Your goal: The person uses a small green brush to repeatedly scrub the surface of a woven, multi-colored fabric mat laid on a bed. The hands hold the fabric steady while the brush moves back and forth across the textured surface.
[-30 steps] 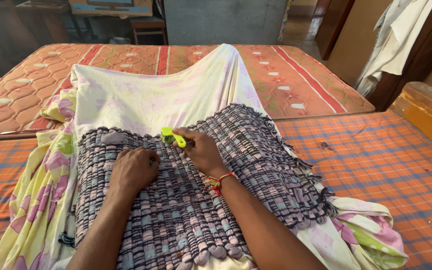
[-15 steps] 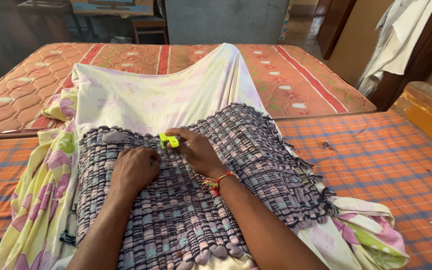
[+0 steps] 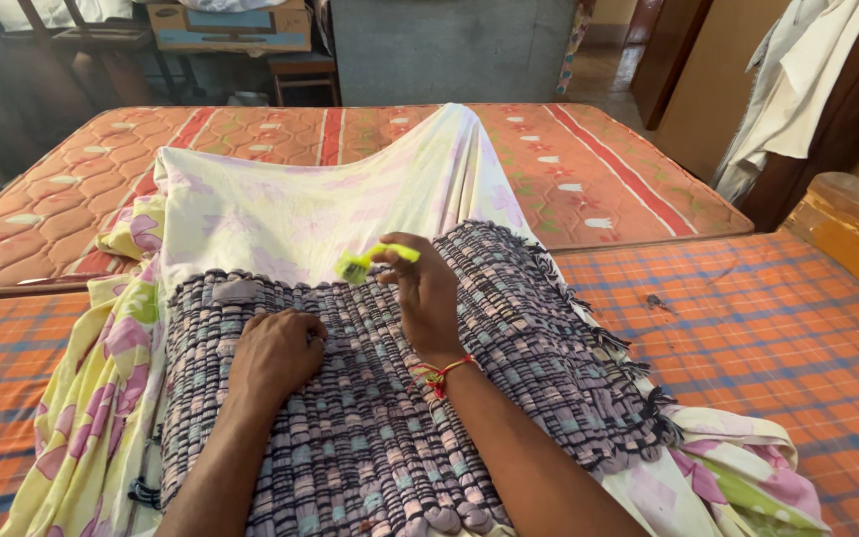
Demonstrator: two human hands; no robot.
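Fingers of the right hand [image 3: 428, 290] pinch a yellow-green brush [image 3: 368, 261], its bristles blurred; left hand [image 3: 275, 355] presses the woven mat [image 3: 509, 328].

You have one view only, from the camera on your head, so nothing is shared with a second angle. It looks forward and steeply down along your own forearms, which enter from the bottom edge. It sits close: the woven mat [image 3: 390, 398] fills the lower middle of the picture, with your left hand [image 3: 275, 358] and right hand [image 3: 425, 293] near the centre. Facing ahead, it takes in the checked bed [image 3: 748, 318] beneath you, then the orange mattress [image 3: 599, 169] beyond, and at the top edge the far wall and a doorway on the right.
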